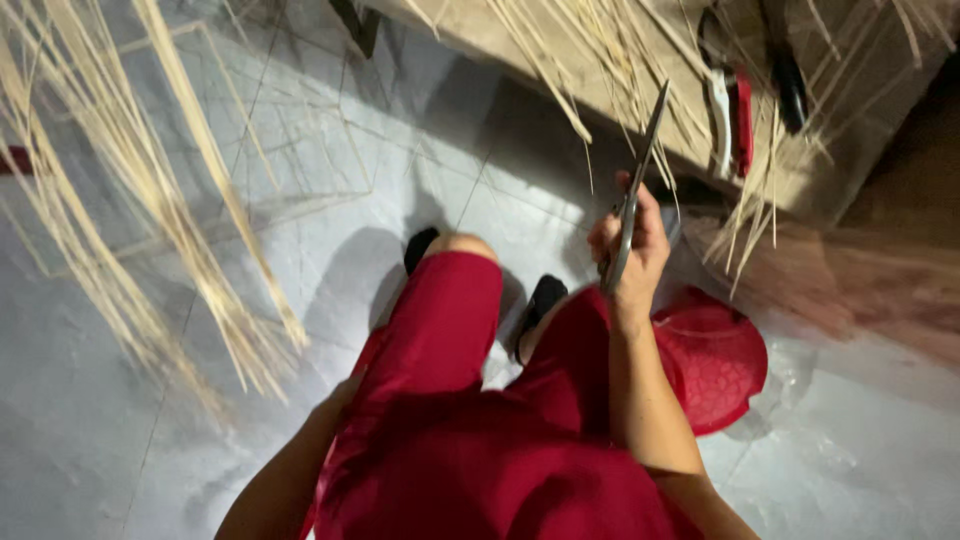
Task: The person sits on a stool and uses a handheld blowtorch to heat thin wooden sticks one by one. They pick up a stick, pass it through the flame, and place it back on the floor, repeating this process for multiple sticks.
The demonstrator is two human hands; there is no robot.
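2 hands belong to this person, but only 1 shows its grip: the right hand (632,245) is closed around the handles of a pair of long metal scissors (636,190). The left hand is hidden below the red-clothed knee, with only the forearm in sight, so I cannot tell whether it is open or closed.

Taking the scissors as the landmark, their long axis runs steeply up the picture, tilted a little to the right, with the tip pointing away from the person toward the wooden counter (480,35). The blades look closed or nearly closed, though motion blur makes that uncertain. Just beyond the tip, pale dry straw strips (610,60) hang over the counter's edge; no strip looks caught between the blades. To the right of the scissors, on the counter, lies a red-handled cutting tool (735,115). Below and right of them sits a red plastic stool (715,360) on the grey tiled floor (400,170). Far to their left, a second loose bundle of straw (150,220) fans downward.

As for progress, I judge the trimming to be underway rather than finished: many uneven strip ends dangle past the counter edge, and I can make out no tidy, cut bundle.
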